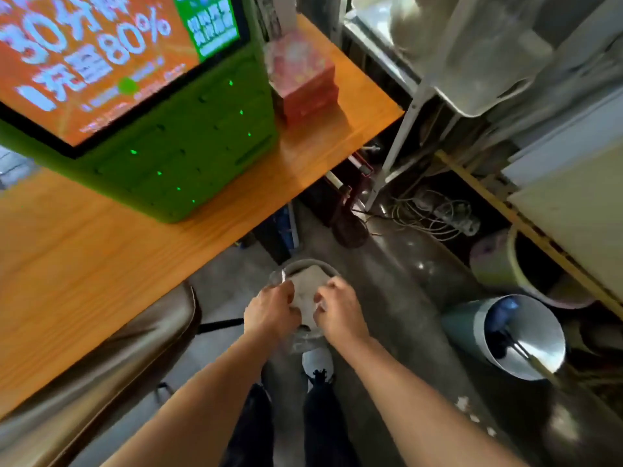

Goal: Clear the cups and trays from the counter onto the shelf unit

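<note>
**Both hands on a clear container beside the bench**

A person's left hand (274, 310) and right hand (338, 308) were closed with curled fingers on opposite sides of a round clear container (308, 294), held low in front of the body above the grey floor (397, 298); blur made it hard to tell whether it was a cup or a small tray, and something pale lay inside it. A white shoe (317, 362) showed directly below the container, at 6 o'clock. At 10 o'clock from the hands, the orange wooden bench (84, 264) carried a green kiosk (175, 163) with an orange screen (91, 59), and a stack of red boxes (305, 79) stood at the bench's far end. The white metal shelf unit (414, 106) rose at 1 o'clock, with pale trays on it. A shiny metal bin (515, 335) lay tilted at 3 o'clock, near a tangle of white cables (438, 214) on the floor.
</note>
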Motion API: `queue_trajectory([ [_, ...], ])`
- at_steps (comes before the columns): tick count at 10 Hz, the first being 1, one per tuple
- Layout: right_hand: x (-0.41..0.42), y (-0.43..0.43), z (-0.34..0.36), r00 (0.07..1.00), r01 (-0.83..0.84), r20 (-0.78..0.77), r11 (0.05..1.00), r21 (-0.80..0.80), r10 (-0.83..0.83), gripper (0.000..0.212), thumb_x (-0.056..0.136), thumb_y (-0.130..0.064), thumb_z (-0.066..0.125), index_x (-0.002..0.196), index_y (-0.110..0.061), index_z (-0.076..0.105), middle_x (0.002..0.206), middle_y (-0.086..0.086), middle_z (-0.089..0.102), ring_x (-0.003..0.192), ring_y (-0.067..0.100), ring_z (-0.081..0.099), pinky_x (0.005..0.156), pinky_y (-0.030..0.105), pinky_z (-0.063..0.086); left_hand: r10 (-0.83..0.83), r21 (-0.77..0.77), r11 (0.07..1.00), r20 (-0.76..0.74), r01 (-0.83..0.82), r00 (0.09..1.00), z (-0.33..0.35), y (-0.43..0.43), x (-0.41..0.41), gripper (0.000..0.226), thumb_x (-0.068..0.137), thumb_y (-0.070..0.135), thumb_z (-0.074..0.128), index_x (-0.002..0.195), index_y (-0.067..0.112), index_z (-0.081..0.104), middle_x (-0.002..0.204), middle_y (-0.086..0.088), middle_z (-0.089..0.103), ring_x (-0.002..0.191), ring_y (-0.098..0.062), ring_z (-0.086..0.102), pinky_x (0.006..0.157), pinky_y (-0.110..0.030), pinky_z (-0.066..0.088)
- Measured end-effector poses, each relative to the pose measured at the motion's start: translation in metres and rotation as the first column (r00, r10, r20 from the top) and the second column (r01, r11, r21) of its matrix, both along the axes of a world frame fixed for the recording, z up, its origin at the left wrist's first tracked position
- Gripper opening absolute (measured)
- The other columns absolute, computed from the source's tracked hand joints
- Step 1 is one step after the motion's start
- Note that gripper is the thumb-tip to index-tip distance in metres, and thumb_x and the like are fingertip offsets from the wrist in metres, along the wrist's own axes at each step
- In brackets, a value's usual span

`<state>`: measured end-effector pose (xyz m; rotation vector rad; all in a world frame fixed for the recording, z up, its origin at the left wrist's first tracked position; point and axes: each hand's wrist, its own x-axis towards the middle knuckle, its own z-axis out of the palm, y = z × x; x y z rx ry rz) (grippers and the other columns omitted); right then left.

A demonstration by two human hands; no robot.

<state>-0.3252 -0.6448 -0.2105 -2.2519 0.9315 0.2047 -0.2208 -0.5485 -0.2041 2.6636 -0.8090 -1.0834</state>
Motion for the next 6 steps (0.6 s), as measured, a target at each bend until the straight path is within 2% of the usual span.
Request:
queue_trajectory([
  [1, -0.008, -0.002, -0.062, 0.993, 0.117, -0.018, 0.992, 0.041, -0.116, 0.017, 0.078, 0.000, 0.065, 0.094, -0.004, 0.072, 0.112, 0.012, 0.060, 0.102, 0.027, 0.058, 0.089, 0.031, 0.049, 0.023, 0.030, 0.999, -0.010, -0.023, 1.000, -0.066, -0.010, -0.004, 0.018, 0.079, 0.020, 0.062, 0.096, 0.024, 0.059, 0.096, -0.005, 0.064, 0.084, -0.030, 0.063, 0.066, -0.036, 0.053],
  [2, -0.009, -0.001, -0.132, 0.979, 0.200, 0.004, 0.969, 0.144, -0.202, 0.017, 0.077, 0.000, 0.066, 0.093, -0.004, 0.073, 0.106, 0.013, 0.065, 0.100, 0.027, 0.061, 0.092, 0.038, 0.050, 0.064, 0.061, 0.996, -0.031, -0.062, 0.997, -0.138, -0.018, -0.011, 0.014, 0.082, 0.019, 0.061, 0.093, 0.026, 0.057, 0.096, -0.005, 0.062, 0.080, -0.027, 0.061, 0.068, -0.038, 0.058],
  [3, -0.008, 0.002, -0.207, 0.964, 0.265, -0.018, 0.942, 0.207, -0.267, 0.020, 0.081, -0.007, 0.069, 0.101, -0.009, 0.070, 0.112, 0.009, 0.063, 0.105, 0.024, 0.059, 0.095, 0.039, 0.049, 0.090, 0.094, 0.992, -0.063, -0.084, 0.994, -0.214, -0.021, -0.012, 0.018, 0.084, 0.024, 0.060, 0.100, 0.030, 0.054, 0.101, -0.005, 0.061, 0.085, -0.028, 0.062, 0.073, -0.040, 0.058],
  [4, -0.015, 0.008, -0.264, 0.933, 0.358, -0.054, 0.896, 0.262, -0.357, 0.027, 0.081, -0.006, 0.070, 0.106, -0.014, 0.068, 0.119, 0.004, 0.057, 0.102, 0.022, 0.059, 0.091, 0.038, 0.052, 0.065, 0.101, 0.993, -0.071, -0.058, 0.995, -0.270, -0.019, -0.012, 0.028, 0.081, 0.030, 0.065, 0.105, 0.035, 0.051, 0.104, -0.001, 0.058, 0.088, -0.024, 0.059, 0.073, -0.036, 0.054],
  [5, -0.026, 0.011, -0.293, 0.911, 0.408, -0.069, 0.869, 0.280, -0.406, 0.032, 0.079, -0.001, 0.068, 0.109, -0.013, 0.068, 0.121, 0.005, 0.055, 0.098, 0.025, 0.060, 0.089, 0.038, 0.052, 0.033, 0.086, 0.996, -0.077, -0.026, 0.996, -0.296, -0.014, -0.012, 0.040, 0.078, 0.029, 0.067, 0.114, 0.037, 0.051, 0.105, 0.003, 0.055, 0.088, -0.020, 0.054, 0.073, -0.036, 0.053],
  [6, -0.043, 0.004, -0.294, 0.887, 0.460, -0.088, 0.858, 0.229, -0.453, 0.033, 0.077, 0.004, 0.066, 0.107, -0.008, 0.069, 0.113, 0.011, 0.061, 0.090, 0.028, 0.062, 0.083, 0.032, 0.050, -0.005, 0.069, 0.998, -0.116, 0.013, 0.993, -0.293, -0.009, -0.009, 0.055, 0.080, 0.026, 0.068, 0.130, 0.037, 0.048, 0.116, -0.001, 0.061, 0.098, -0.023, 0.058, 0.081, -0.038, 0.055],
])
